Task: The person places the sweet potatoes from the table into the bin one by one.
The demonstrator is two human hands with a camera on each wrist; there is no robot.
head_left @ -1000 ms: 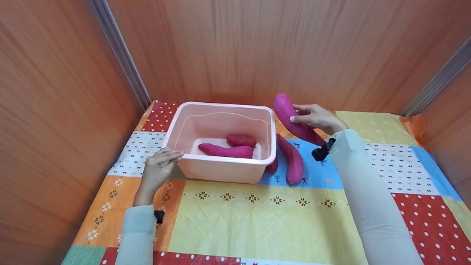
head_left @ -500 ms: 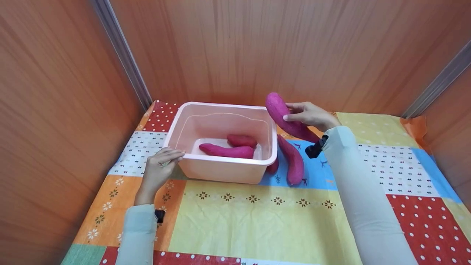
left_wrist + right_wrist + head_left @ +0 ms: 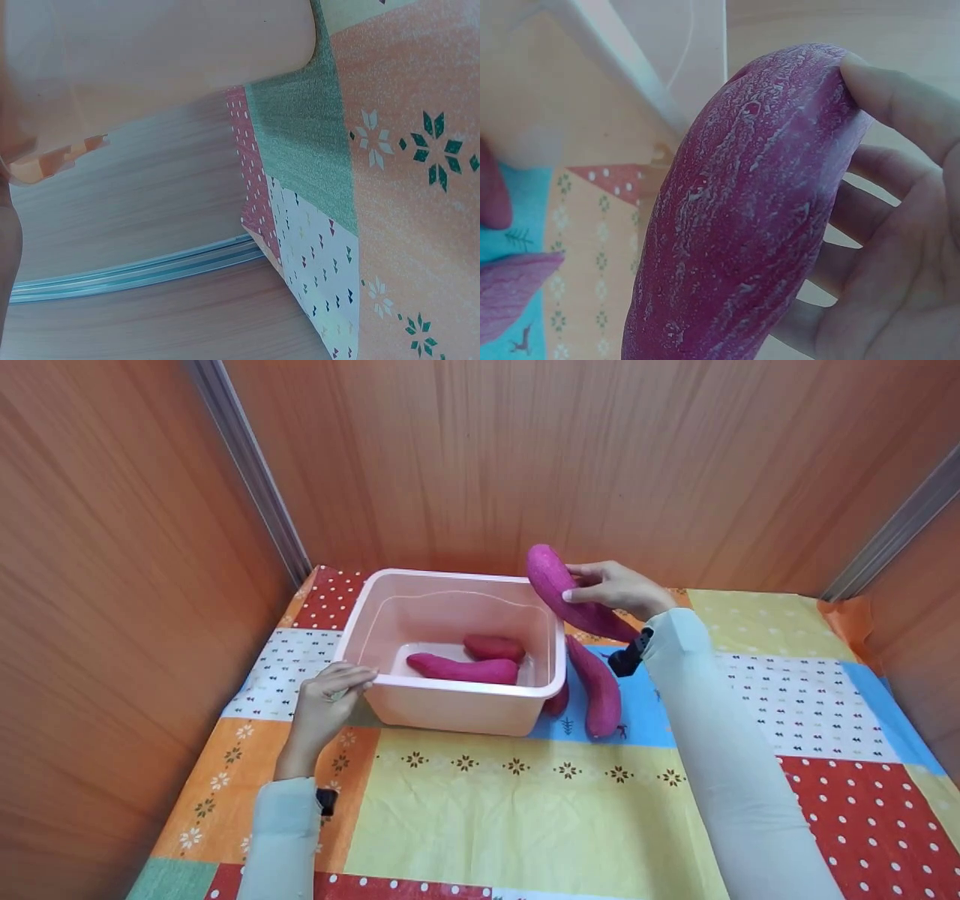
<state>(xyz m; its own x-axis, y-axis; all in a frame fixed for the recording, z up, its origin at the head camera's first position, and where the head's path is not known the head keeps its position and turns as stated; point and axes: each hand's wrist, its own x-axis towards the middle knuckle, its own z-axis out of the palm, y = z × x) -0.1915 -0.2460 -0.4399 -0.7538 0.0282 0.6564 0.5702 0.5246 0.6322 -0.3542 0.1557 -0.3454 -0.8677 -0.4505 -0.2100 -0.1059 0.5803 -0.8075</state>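
My right hand (image 3: 626,589) grips a long, curved purple sweet potato (image 3: 553,582) in the air, over the right rim of a pink plastic tub (image 3: 442,709). In the right wrist view, the thumb presses one side of that sweet potato (image 3: 735,217) and the fingers lie behind it. My left hand (image 3: 326,701) pinches the tub's rim at the front left corner. Inside the tub lie a longer sweet potato (image 3: 469,670) and a shorter, redder one (image 3: 493,646). In the left wrist view, the tub's wall (image 3: 165,60) fills the upper left, and most of the hand is hidden.
Another curved sweet potato (image 3: 598,690) lies on the cloth right of the tub. One more (image 3: 556,701) sits against the tub's side, partly hidden by it. A patchwork tablecloth (image 3: 525,825) covers the table. Wood-patterned panels (image 3: 480,457) stand at the back and both sides.
My right hand has carried the sweet potato leftward, from beside the tub to over its right rim. My left hand stays on the front left corner, and the tub has not moved.
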